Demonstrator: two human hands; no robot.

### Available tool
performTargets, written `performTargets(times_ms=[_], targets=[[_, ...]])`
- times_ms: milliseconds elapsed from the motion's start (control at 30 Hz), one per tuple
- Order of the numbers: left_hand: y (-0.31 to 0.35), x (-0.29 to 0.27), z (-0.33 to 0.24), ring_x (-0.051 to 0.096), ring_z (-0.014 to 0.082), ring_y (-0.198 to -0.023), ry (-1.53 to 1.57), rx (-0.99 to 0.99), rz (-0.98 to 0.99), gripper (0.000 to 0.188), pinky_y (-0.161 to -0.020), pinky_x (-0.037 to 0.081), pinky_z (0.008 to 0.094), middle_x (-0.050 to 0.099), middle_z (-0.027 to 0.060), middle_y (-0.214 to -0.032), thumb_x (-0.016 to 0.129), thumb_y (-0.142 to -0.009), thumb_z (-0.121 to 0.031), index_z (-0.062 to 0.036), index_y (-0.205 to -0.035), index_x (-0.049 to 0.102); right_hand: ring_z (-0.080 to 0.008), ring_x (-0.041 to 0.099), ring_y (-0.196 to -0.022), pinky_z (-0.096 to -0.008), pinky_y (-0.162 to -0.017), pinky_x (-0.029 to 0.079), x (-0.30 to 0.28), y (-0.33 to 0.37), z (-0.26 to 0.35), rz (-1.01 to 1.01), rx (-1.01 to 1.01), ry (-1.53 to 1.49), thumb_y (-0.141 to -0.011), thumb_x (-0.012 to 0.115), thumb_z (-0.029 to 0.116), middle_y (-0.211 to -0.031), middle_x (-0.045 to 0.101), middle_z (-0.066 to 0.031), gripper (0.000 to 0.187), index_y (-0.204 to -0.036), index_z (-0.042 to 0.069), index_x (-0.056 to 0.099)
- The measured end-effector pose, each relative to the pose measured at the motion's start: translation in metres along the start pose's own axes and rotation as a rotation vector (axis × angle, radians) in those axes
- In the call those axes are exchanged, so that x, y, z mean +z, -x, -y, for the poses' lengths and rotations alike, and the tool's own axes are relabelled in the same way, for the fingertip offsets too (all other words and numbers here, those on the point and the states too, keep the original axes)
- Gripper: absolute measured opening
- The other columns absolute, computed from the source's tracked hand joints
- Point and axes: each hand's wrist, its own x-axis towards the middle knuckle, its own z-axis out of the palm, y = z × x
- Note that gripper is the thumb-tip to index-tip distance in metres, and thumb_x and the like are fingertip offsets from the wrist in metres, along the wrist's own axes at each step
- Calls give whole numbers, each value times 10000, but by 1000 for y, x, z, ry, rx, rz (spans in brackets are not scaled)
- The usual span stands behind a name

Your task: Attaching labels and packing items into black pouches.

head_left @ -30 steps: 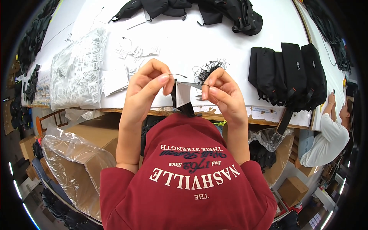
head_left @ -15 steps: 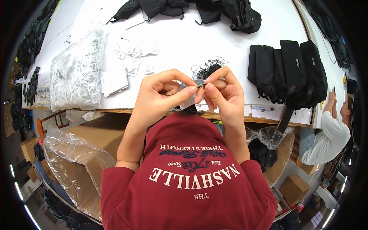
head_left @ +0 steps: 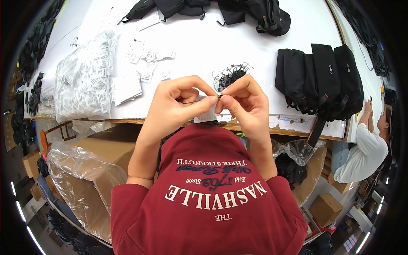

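My left hand [head_left: 178, 102] and my right hand [head_left: 248, 104] meet above the table's near edge, thumbs and forefingers pinched together. Between the fingertips is a thin black tag string [head_left: 219, 96] with a small dark end piece, mostly covered by the fingers. Just below the left fingertips hangs a white tag [head_left: 207, 114], partly hidden by that hand; how it joins the string cannot be made out. Right behind the fingers lies a tangled heap of black strings [head_left: 231, 76].
On the left are a clear bag of white labels [head_left: 85, 80], a stack of white cards [head_left: 127, 89] and loose labels [head_left: 148, 63]. Black bags stand at right [head_left: 323, 80] and lie along the back [head_left: 272, 19]. Cartons [head_left: 93, 170] flank me; a person [head_left: 363, 144] is at far right.
My fingertips have drawn closer together around the string's end. A grey piece seen between them earlier no longer shows, and the right hand has shifted slightly left.
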Motion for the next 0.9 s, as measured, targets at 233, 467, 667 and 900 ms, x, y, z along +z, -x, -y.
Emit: performTargets(times_ms=[233,467,667,900], targets=[[0,1,-1,224,-15,-494,1,17,23,51,-468,144,202,352,-116,-522,676,-793,-53,-19,-804,640,-78,576,-654,-184,-520,394,-2,0,-5,-14,8,-110,-910,570,64,-740,626,-68,77,-931,34,502],[-1,0,0,230,-8,-509,4,-4,42,45,-479,163,200,340,-112,-536,666,-790,-53,-24,-805,635,-93,595,-678,-191,-548,411,0,0,-4,-46,-7,-91,-900,583,52,-756,625,-63,82,-930,30,510],[-1,-2,-1,232,-6,-515,4,-14,41,47,-482,160,203,331,-114,-544,675,-786,-61,-27,-797,644,-105,600,-715,-210,-631,458,0,-1,-4,-54,-48,63,-878,610,33,-798,619,-67,76,-916,14,547],[-1,-2,0,238,-6,-518,14,-20,16,63,-488,153,201,337,-114,-551,694,-777,-67,-24,-812,664,-109,599,-726,-218,-648,480,-5,-2,-6,-7,55,-141,-864,620,15,-810,608,-62,104,-934,9,543]])
